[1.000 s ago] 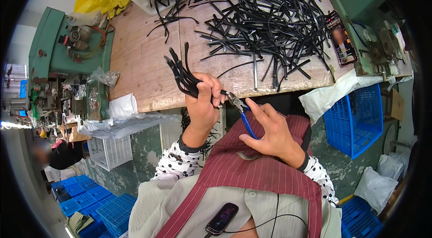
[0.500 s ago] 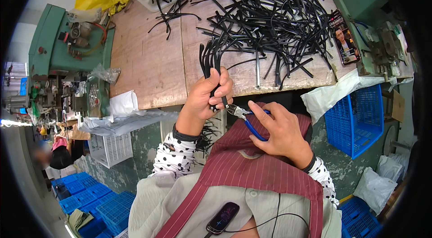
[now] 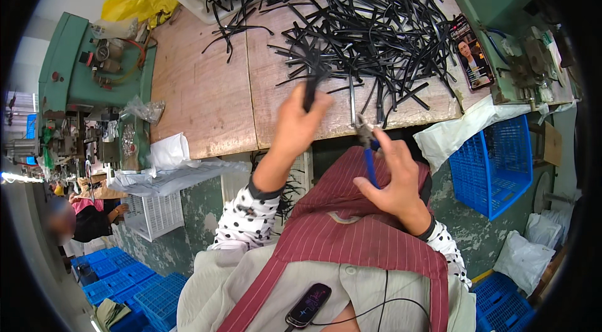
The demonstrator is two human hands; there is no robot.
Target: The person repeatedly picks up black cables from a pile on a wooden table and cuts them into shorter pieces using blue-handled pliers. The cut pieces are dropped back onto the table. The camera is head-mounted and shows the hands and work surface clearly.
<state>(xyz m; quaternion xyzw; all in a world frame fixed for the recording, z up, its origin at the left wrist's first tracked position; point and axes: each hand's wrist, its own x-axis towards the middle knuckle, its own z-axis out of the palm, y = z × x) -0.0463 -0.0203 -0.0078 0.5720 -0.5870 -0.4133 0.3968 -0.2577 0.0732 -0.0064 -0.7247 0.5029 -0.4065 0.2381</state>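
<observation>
left hand [image 3: 301, 122]: fingers are closing tight around a bundle of black strips [image 3: 311, 75], lifting it over the near edge of the wooden surface [image 3: 207, 94]
bundle axis: running near-to-far, ends fanning out on the far side
right hand [image 3: 392, 175]: fingers are wrapping around blue-handled pliers [image 3: 365, 144], nose pointing far
key relation: bundle is sitting left and a bit farther than the pliers' tip, so the right hand is nearer
loose pile [image 3: 376, 25]: lying farther back, to the right

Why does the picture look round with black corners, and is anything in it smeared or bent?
Head view: a fisheye lens gives the round image with black surround, and the wooden table's front edge bows near the rim. Daylight is even, without harsh glare. The left hand gripping a bundle of black strips looks slightly motion-blurred; the right hand with blue-handled pliers is sharper. The far left rim is soft.
</observation>
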